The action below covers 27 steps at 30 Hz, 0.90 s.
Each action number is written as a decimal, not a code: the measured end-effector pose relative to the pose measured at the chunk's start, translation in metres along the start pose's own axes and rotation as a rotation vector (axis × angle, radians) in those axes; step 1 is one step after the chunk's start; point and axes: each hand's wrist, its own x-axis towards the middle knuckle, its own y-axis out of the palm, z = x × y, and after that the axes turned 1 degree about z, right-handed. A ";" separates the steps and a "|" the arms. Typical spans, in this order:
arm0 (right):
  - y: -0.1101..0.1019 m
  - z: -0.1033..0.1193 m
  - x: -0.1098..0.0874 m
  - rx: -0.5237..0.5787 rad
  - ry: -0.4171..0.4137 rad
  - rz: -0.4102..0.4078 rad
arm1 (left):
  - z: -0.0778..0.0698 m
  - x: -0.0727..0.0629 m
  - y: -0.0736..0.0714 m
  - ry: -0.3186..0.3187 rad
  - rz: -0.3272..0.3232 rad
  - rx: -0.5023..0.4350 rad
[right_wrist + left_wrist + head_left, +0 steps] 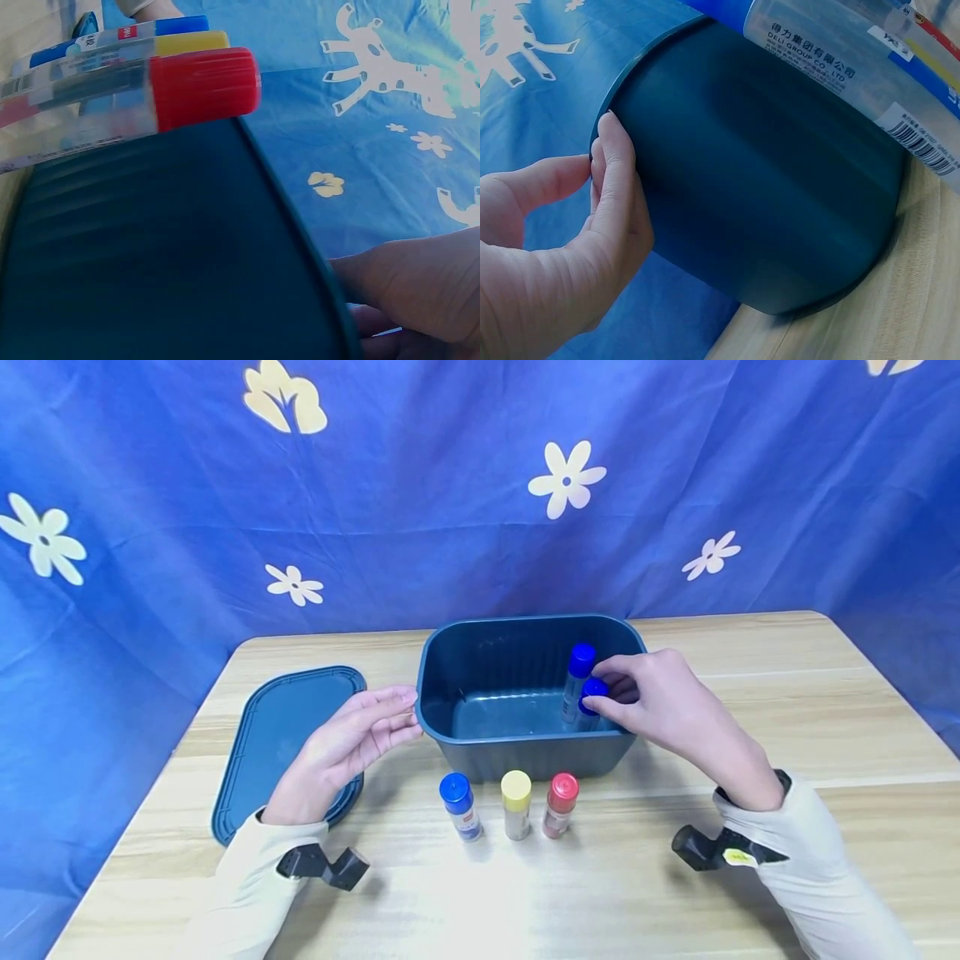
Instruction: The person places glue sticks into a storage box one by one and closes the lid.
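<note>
A dark teal plastic box point(517, 756) stands at the back of the table. Inside its right end are two blue-capped glue sticks, one upright glue stick point(579, 664) farther back and a nearer glue stick point(594, 689). My right hand point(667, 697) reaches over the right rim and pinches the nearer one by its cap. The box wall hides that grip in the right wrist view. On the left, my left hand point(360, 735) touches the box's rim from outside, fingers fairly straight against the end wall, thumb point(559, 180) at the rim.
In front of the box stand a blue-capped glue stick point(459, 806), a yellow-capped one point(516, 802) and a red-capped one point(561, 802). The teal lid point(288, 727) lies left of the box, partly under the left forearm. A blue flowered curtain point(450, 527) hangs behind the table.
</note>
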 end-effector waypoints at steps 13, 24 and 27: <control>-0.021 0.010 -0.045 0.177 -0.092 -0.295 | 0.000 0.001 -0.001 0.013 0.023 -0.018; 0.016 0.017 -0.069 0.347 -0.221 -0.083 | 0.000 0.002 -0.002 0.009 0.013 -0.031; 0.026 0.017 -0.069 0.382 -0.215 -0.044 | 0.001 0.003 -0.002 0.015 0.019 -0.032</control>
